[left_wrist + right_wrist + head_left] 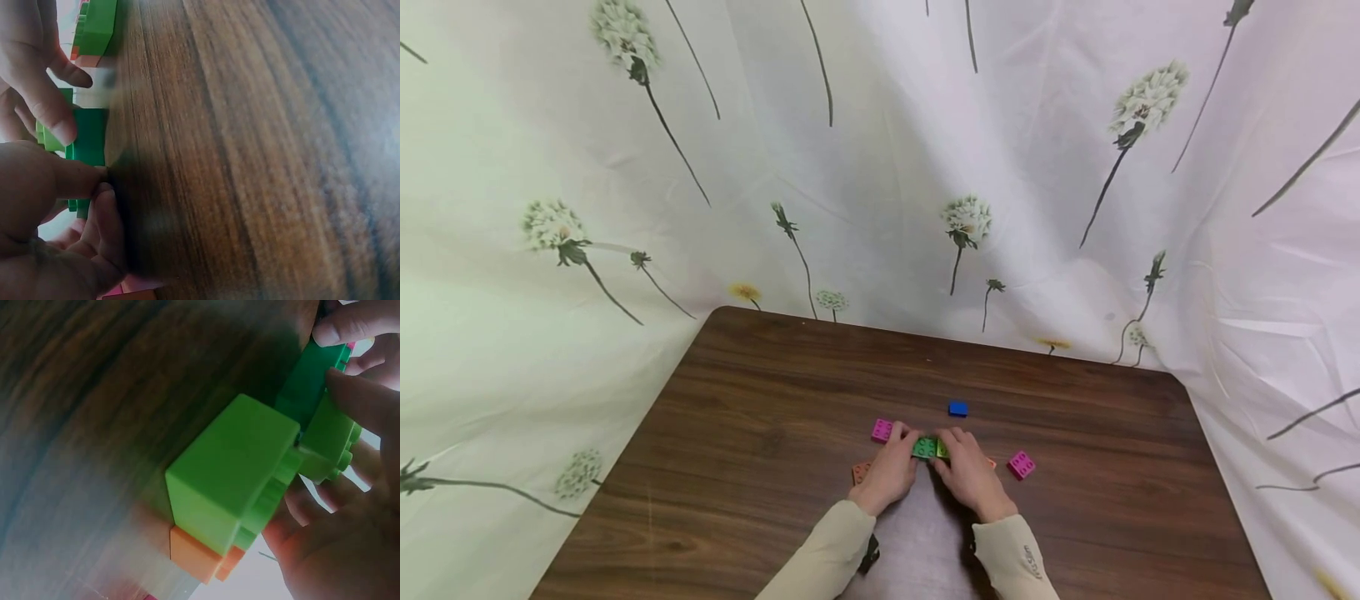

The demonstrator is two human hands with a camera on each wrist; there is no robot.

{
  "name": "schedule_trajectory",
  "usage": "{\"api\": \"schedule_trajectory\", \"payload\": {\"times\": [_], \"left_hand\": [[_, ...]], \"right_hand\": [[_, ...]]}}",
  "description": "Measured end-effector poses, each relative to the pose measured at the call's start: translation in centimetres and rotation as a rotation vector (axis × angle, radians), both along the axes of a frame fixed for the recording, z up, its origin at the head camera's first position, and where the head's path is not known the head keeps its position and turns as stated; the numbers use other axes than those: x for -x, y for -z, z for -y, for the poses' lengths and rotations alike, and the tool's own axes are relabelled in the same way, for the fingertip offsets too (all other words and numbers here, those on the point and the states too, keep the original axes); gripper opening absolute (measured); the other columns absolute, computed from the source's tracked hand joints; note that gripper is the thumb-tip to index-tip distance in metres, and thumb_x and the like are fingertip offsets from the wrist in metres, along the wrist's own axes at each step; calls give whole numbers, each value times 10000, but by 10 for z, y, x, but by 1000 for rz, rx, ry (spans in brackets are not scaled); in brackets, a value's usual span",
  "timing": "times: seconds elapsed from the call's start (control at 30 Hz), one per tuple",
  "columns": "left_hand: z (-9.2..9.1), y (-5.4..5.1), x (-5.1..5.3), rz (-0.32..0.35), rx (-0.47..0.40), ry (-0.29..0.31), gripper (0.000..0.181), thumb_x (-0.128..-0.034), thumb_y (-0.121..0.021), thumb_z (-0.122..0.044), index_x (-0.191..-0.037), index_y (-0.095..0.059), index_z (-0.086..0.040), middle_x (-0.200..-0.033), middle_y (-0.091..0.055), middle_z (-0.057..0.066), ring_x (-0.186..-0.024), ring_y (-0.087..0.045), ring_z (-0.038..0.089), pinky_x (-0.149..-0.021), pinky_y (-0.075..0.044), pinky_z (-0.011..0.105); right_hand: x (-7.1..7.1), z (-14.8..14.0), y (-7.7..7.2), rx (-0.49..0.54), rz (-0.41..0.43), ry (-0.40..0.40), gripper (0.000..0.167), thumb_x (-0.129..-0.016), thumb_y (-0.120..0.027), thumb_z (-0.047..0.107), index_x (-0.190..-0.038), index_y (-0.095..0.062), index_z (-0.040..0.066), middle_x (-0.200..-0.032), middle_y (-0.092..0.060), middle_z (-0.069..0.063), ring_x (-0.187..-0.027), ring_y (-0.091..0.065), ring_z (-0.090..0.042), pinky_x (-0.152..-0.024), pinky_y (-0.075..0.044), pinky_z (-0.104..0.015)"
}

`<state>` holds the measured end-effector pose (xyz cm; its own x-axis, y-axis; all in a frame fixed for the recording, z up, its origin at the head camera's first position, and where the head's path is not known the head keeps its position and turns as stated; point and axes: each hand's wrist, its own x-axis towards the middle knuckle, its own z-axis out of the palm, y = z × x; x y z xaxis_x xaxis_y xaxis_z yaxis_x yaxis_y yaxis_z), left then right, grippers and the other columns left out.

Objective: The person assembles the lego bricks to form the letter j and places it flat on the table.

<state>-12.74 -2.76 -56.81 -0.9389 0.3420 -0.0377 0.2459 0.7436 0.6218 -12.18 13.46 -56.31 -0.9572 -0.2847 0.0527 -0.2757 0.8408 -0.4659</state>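
Note:
Both hands meet near the middle of the table around two bricks set side by side. My left hand (891, 467) pinches the dark green toy brick (924, 447) by its left end, between thumb and fingers. My right hand (967, 471) grips the lime green toy brick (942, 448), its thumb on the near side, close to the seam with the dark green one. In the right wrist view the lime brick (328, 437) abuts the dark green brick (309, 381); whether they are joined I cannot tell. Closer to that camera stands a larger-looking light green brick (234, 469), beside an orange brick (194, 553).
A magenta brick (882, 430) and an orange-brown brick (861, 472) lie by the left hand. Beyond the hands is a blue brick (957, 409); another magenta brick (1021, 465) lies to the right. A flower-printed white curtain (880, 183) borders the brown wooden table (737, 450).

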Motion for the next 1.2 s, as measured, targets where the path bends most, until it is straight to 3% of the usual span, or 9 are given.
{"api": "schedule_trajectory", "payload": {"times": [0.17, 0.27, 0.47, 0.63, 0.8, 0.9, 1.0, 1.2], "left_hand": [[2, -8, -1, 54, -18, 38, 456, -905, -587, -4, -1349, -495, -53, -1233, -417, 125, -769, -564, 134, -708, -496, 254], [6, -17, -4, 63, -40, 48, 507, -880, -627, -20, -1361, -472, -50, -1250, -408, 148, -848, -577, 174, -743, -505, 291], [28, -37, -9, -17, -61, -45, 484, -827, -726, -127, -1273, -561, -37, -1168, -483, 135, -1043, -510, 310, -880, -429, 497], [55, -46, -13, 40, 4, -74, 532, -802, -766, -234, -1251, -573, -25, -1087, -516, 130, -1026, -470, 320, -860, -376, 527], [72, -42, -18, 146, 34, -73, 602, -768, -787, -233, -1272, -555, 2, -1124, -508, 161, -1031, -481, 311, -881, -436, 513], [74, -36, -21, 175, 20, -55, 572, -760, -793, -194, -1251, -569, -6, -1117, -510, 150, -1013, -481, 289, -848, -463, 478], [73, -29, -25, 147, 12, -43, 503, -764, -792, -149, -1203, -596, -2, -1087, -526, 138, -1007, -492, 283, -841, -467, 466], [67, -18, -27, 32, 27, -33, 357, -766, -758, -81, -1096, -650, -1, -1023, -554, 99, -991, -497, 275, -831, -471, 431]], "right_hand": [[1, 1, 2, -2, -12, -5, 324, -889, -692, 211, -1186, -623, 103, -1123, -622, -66, -1029, -561, -245, -871, -489, -431], [1, 2, 2, 2, -14, -4, 310, -881, -699, 203, -1166, -631, 102, -1092, -623, -53, -1005, -555, -233, -860, -488, -427], [0, 3, 2, 20, -14, -13, 292, -883, -697, 196, -1148, -633, 91, -1068, -628, -55, -970, -548, -224, -836, -486, -419], [1, 2, 1, 47, 28, -4, 299, -896, -683, 201, -1160, -624, 74, -1138, -627, -89, -1045, -550, -263, -881, -477, -446], [2, 0, 2, 37, 51, 7, 306, -903, -675, 219, -1168, -617, 77, -1160, -621, -89, -1066, -548, -267, -888, -475, -444], [3, 0, 3, 42, 59, 10, 312, -903, -675, 217, -1172, -615, 72, -1163, -618, -91, -1071, -546, -271, -889, -474, -447], [2, 1, 3, 51, 67, 8, 320, -902, -676, 212, -1179, -612, 66, -1162, -616, -91, -1075, -544, -272, -891, -475, -449], [2, 0, 2, 50, 69, 8, 317, -896, -680, 208, -1172, -615, 66, -1138, -617, -82, -1061, -545, -268, -884, -473, -446]]}}
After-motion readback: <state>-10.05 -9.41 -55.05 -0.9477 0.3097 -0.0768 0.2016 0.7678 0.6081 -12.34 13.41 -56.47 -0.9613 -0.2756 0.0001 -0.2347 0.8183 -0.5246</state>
